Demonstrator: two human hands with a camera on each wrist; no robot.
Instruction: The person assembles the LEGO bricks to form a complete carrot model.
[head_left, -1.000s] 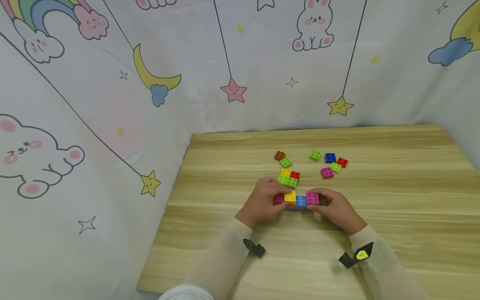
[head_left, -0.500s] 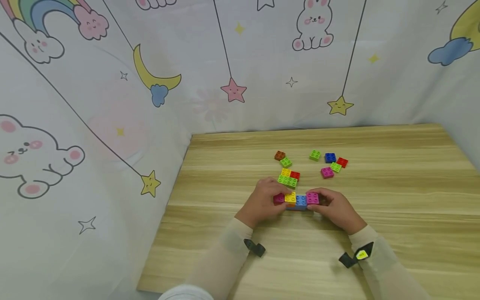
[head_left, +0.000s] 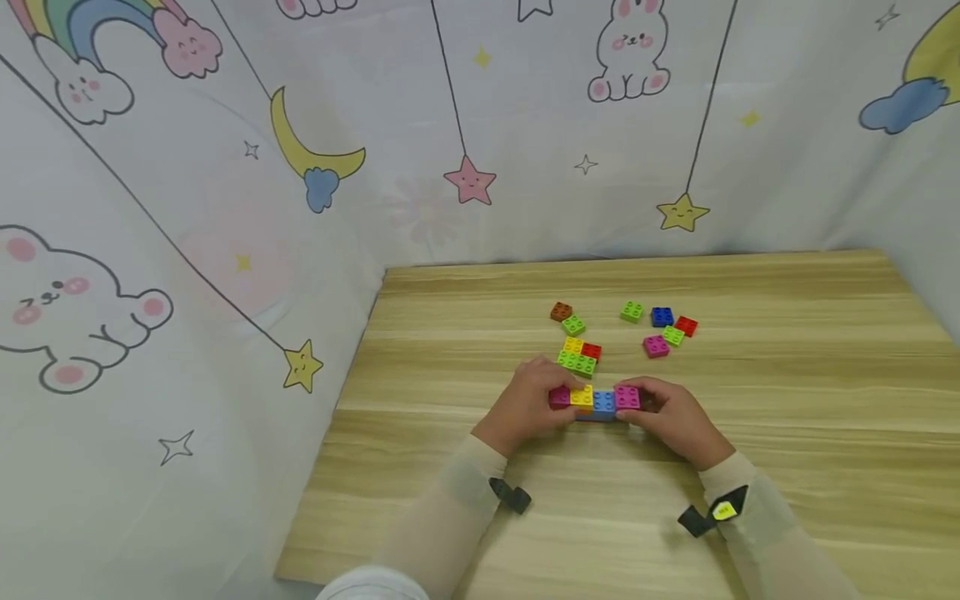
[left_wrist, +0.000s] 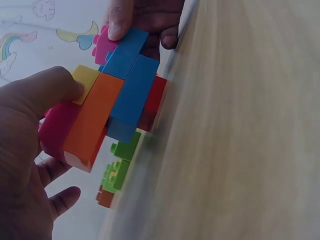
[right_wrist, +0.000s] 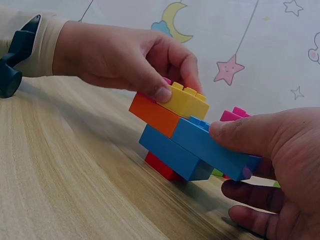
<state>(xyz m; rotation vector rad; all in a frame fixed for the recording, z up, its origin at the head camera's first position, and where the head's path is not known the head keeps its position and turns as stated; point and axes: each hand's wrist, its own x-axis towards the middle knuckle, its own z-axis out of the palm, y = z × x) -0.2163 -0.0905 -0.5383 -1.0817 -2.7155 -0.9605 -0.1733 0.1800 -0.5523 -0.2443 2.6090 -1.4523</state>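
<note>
Both hands hold a stepped build of toy building bricks just above the wooden table's front half. My left hand pinches a yellow brick on its top layer, beside a magenta brick. Under those lies an orange brick, end to end with a blue brick. A second blue brick sits below, with a red brick at the bottom. My right hand grips the right end, thumb and fingers around a pink brick; its lower fingers hang loose in the right wrist view.
Behind the build is a small group of joined bricks, green with yellow and red. Farther back lie loose bricks: brown, green, dark blue, red and magenta. A printed curtain borders the table.
</note>
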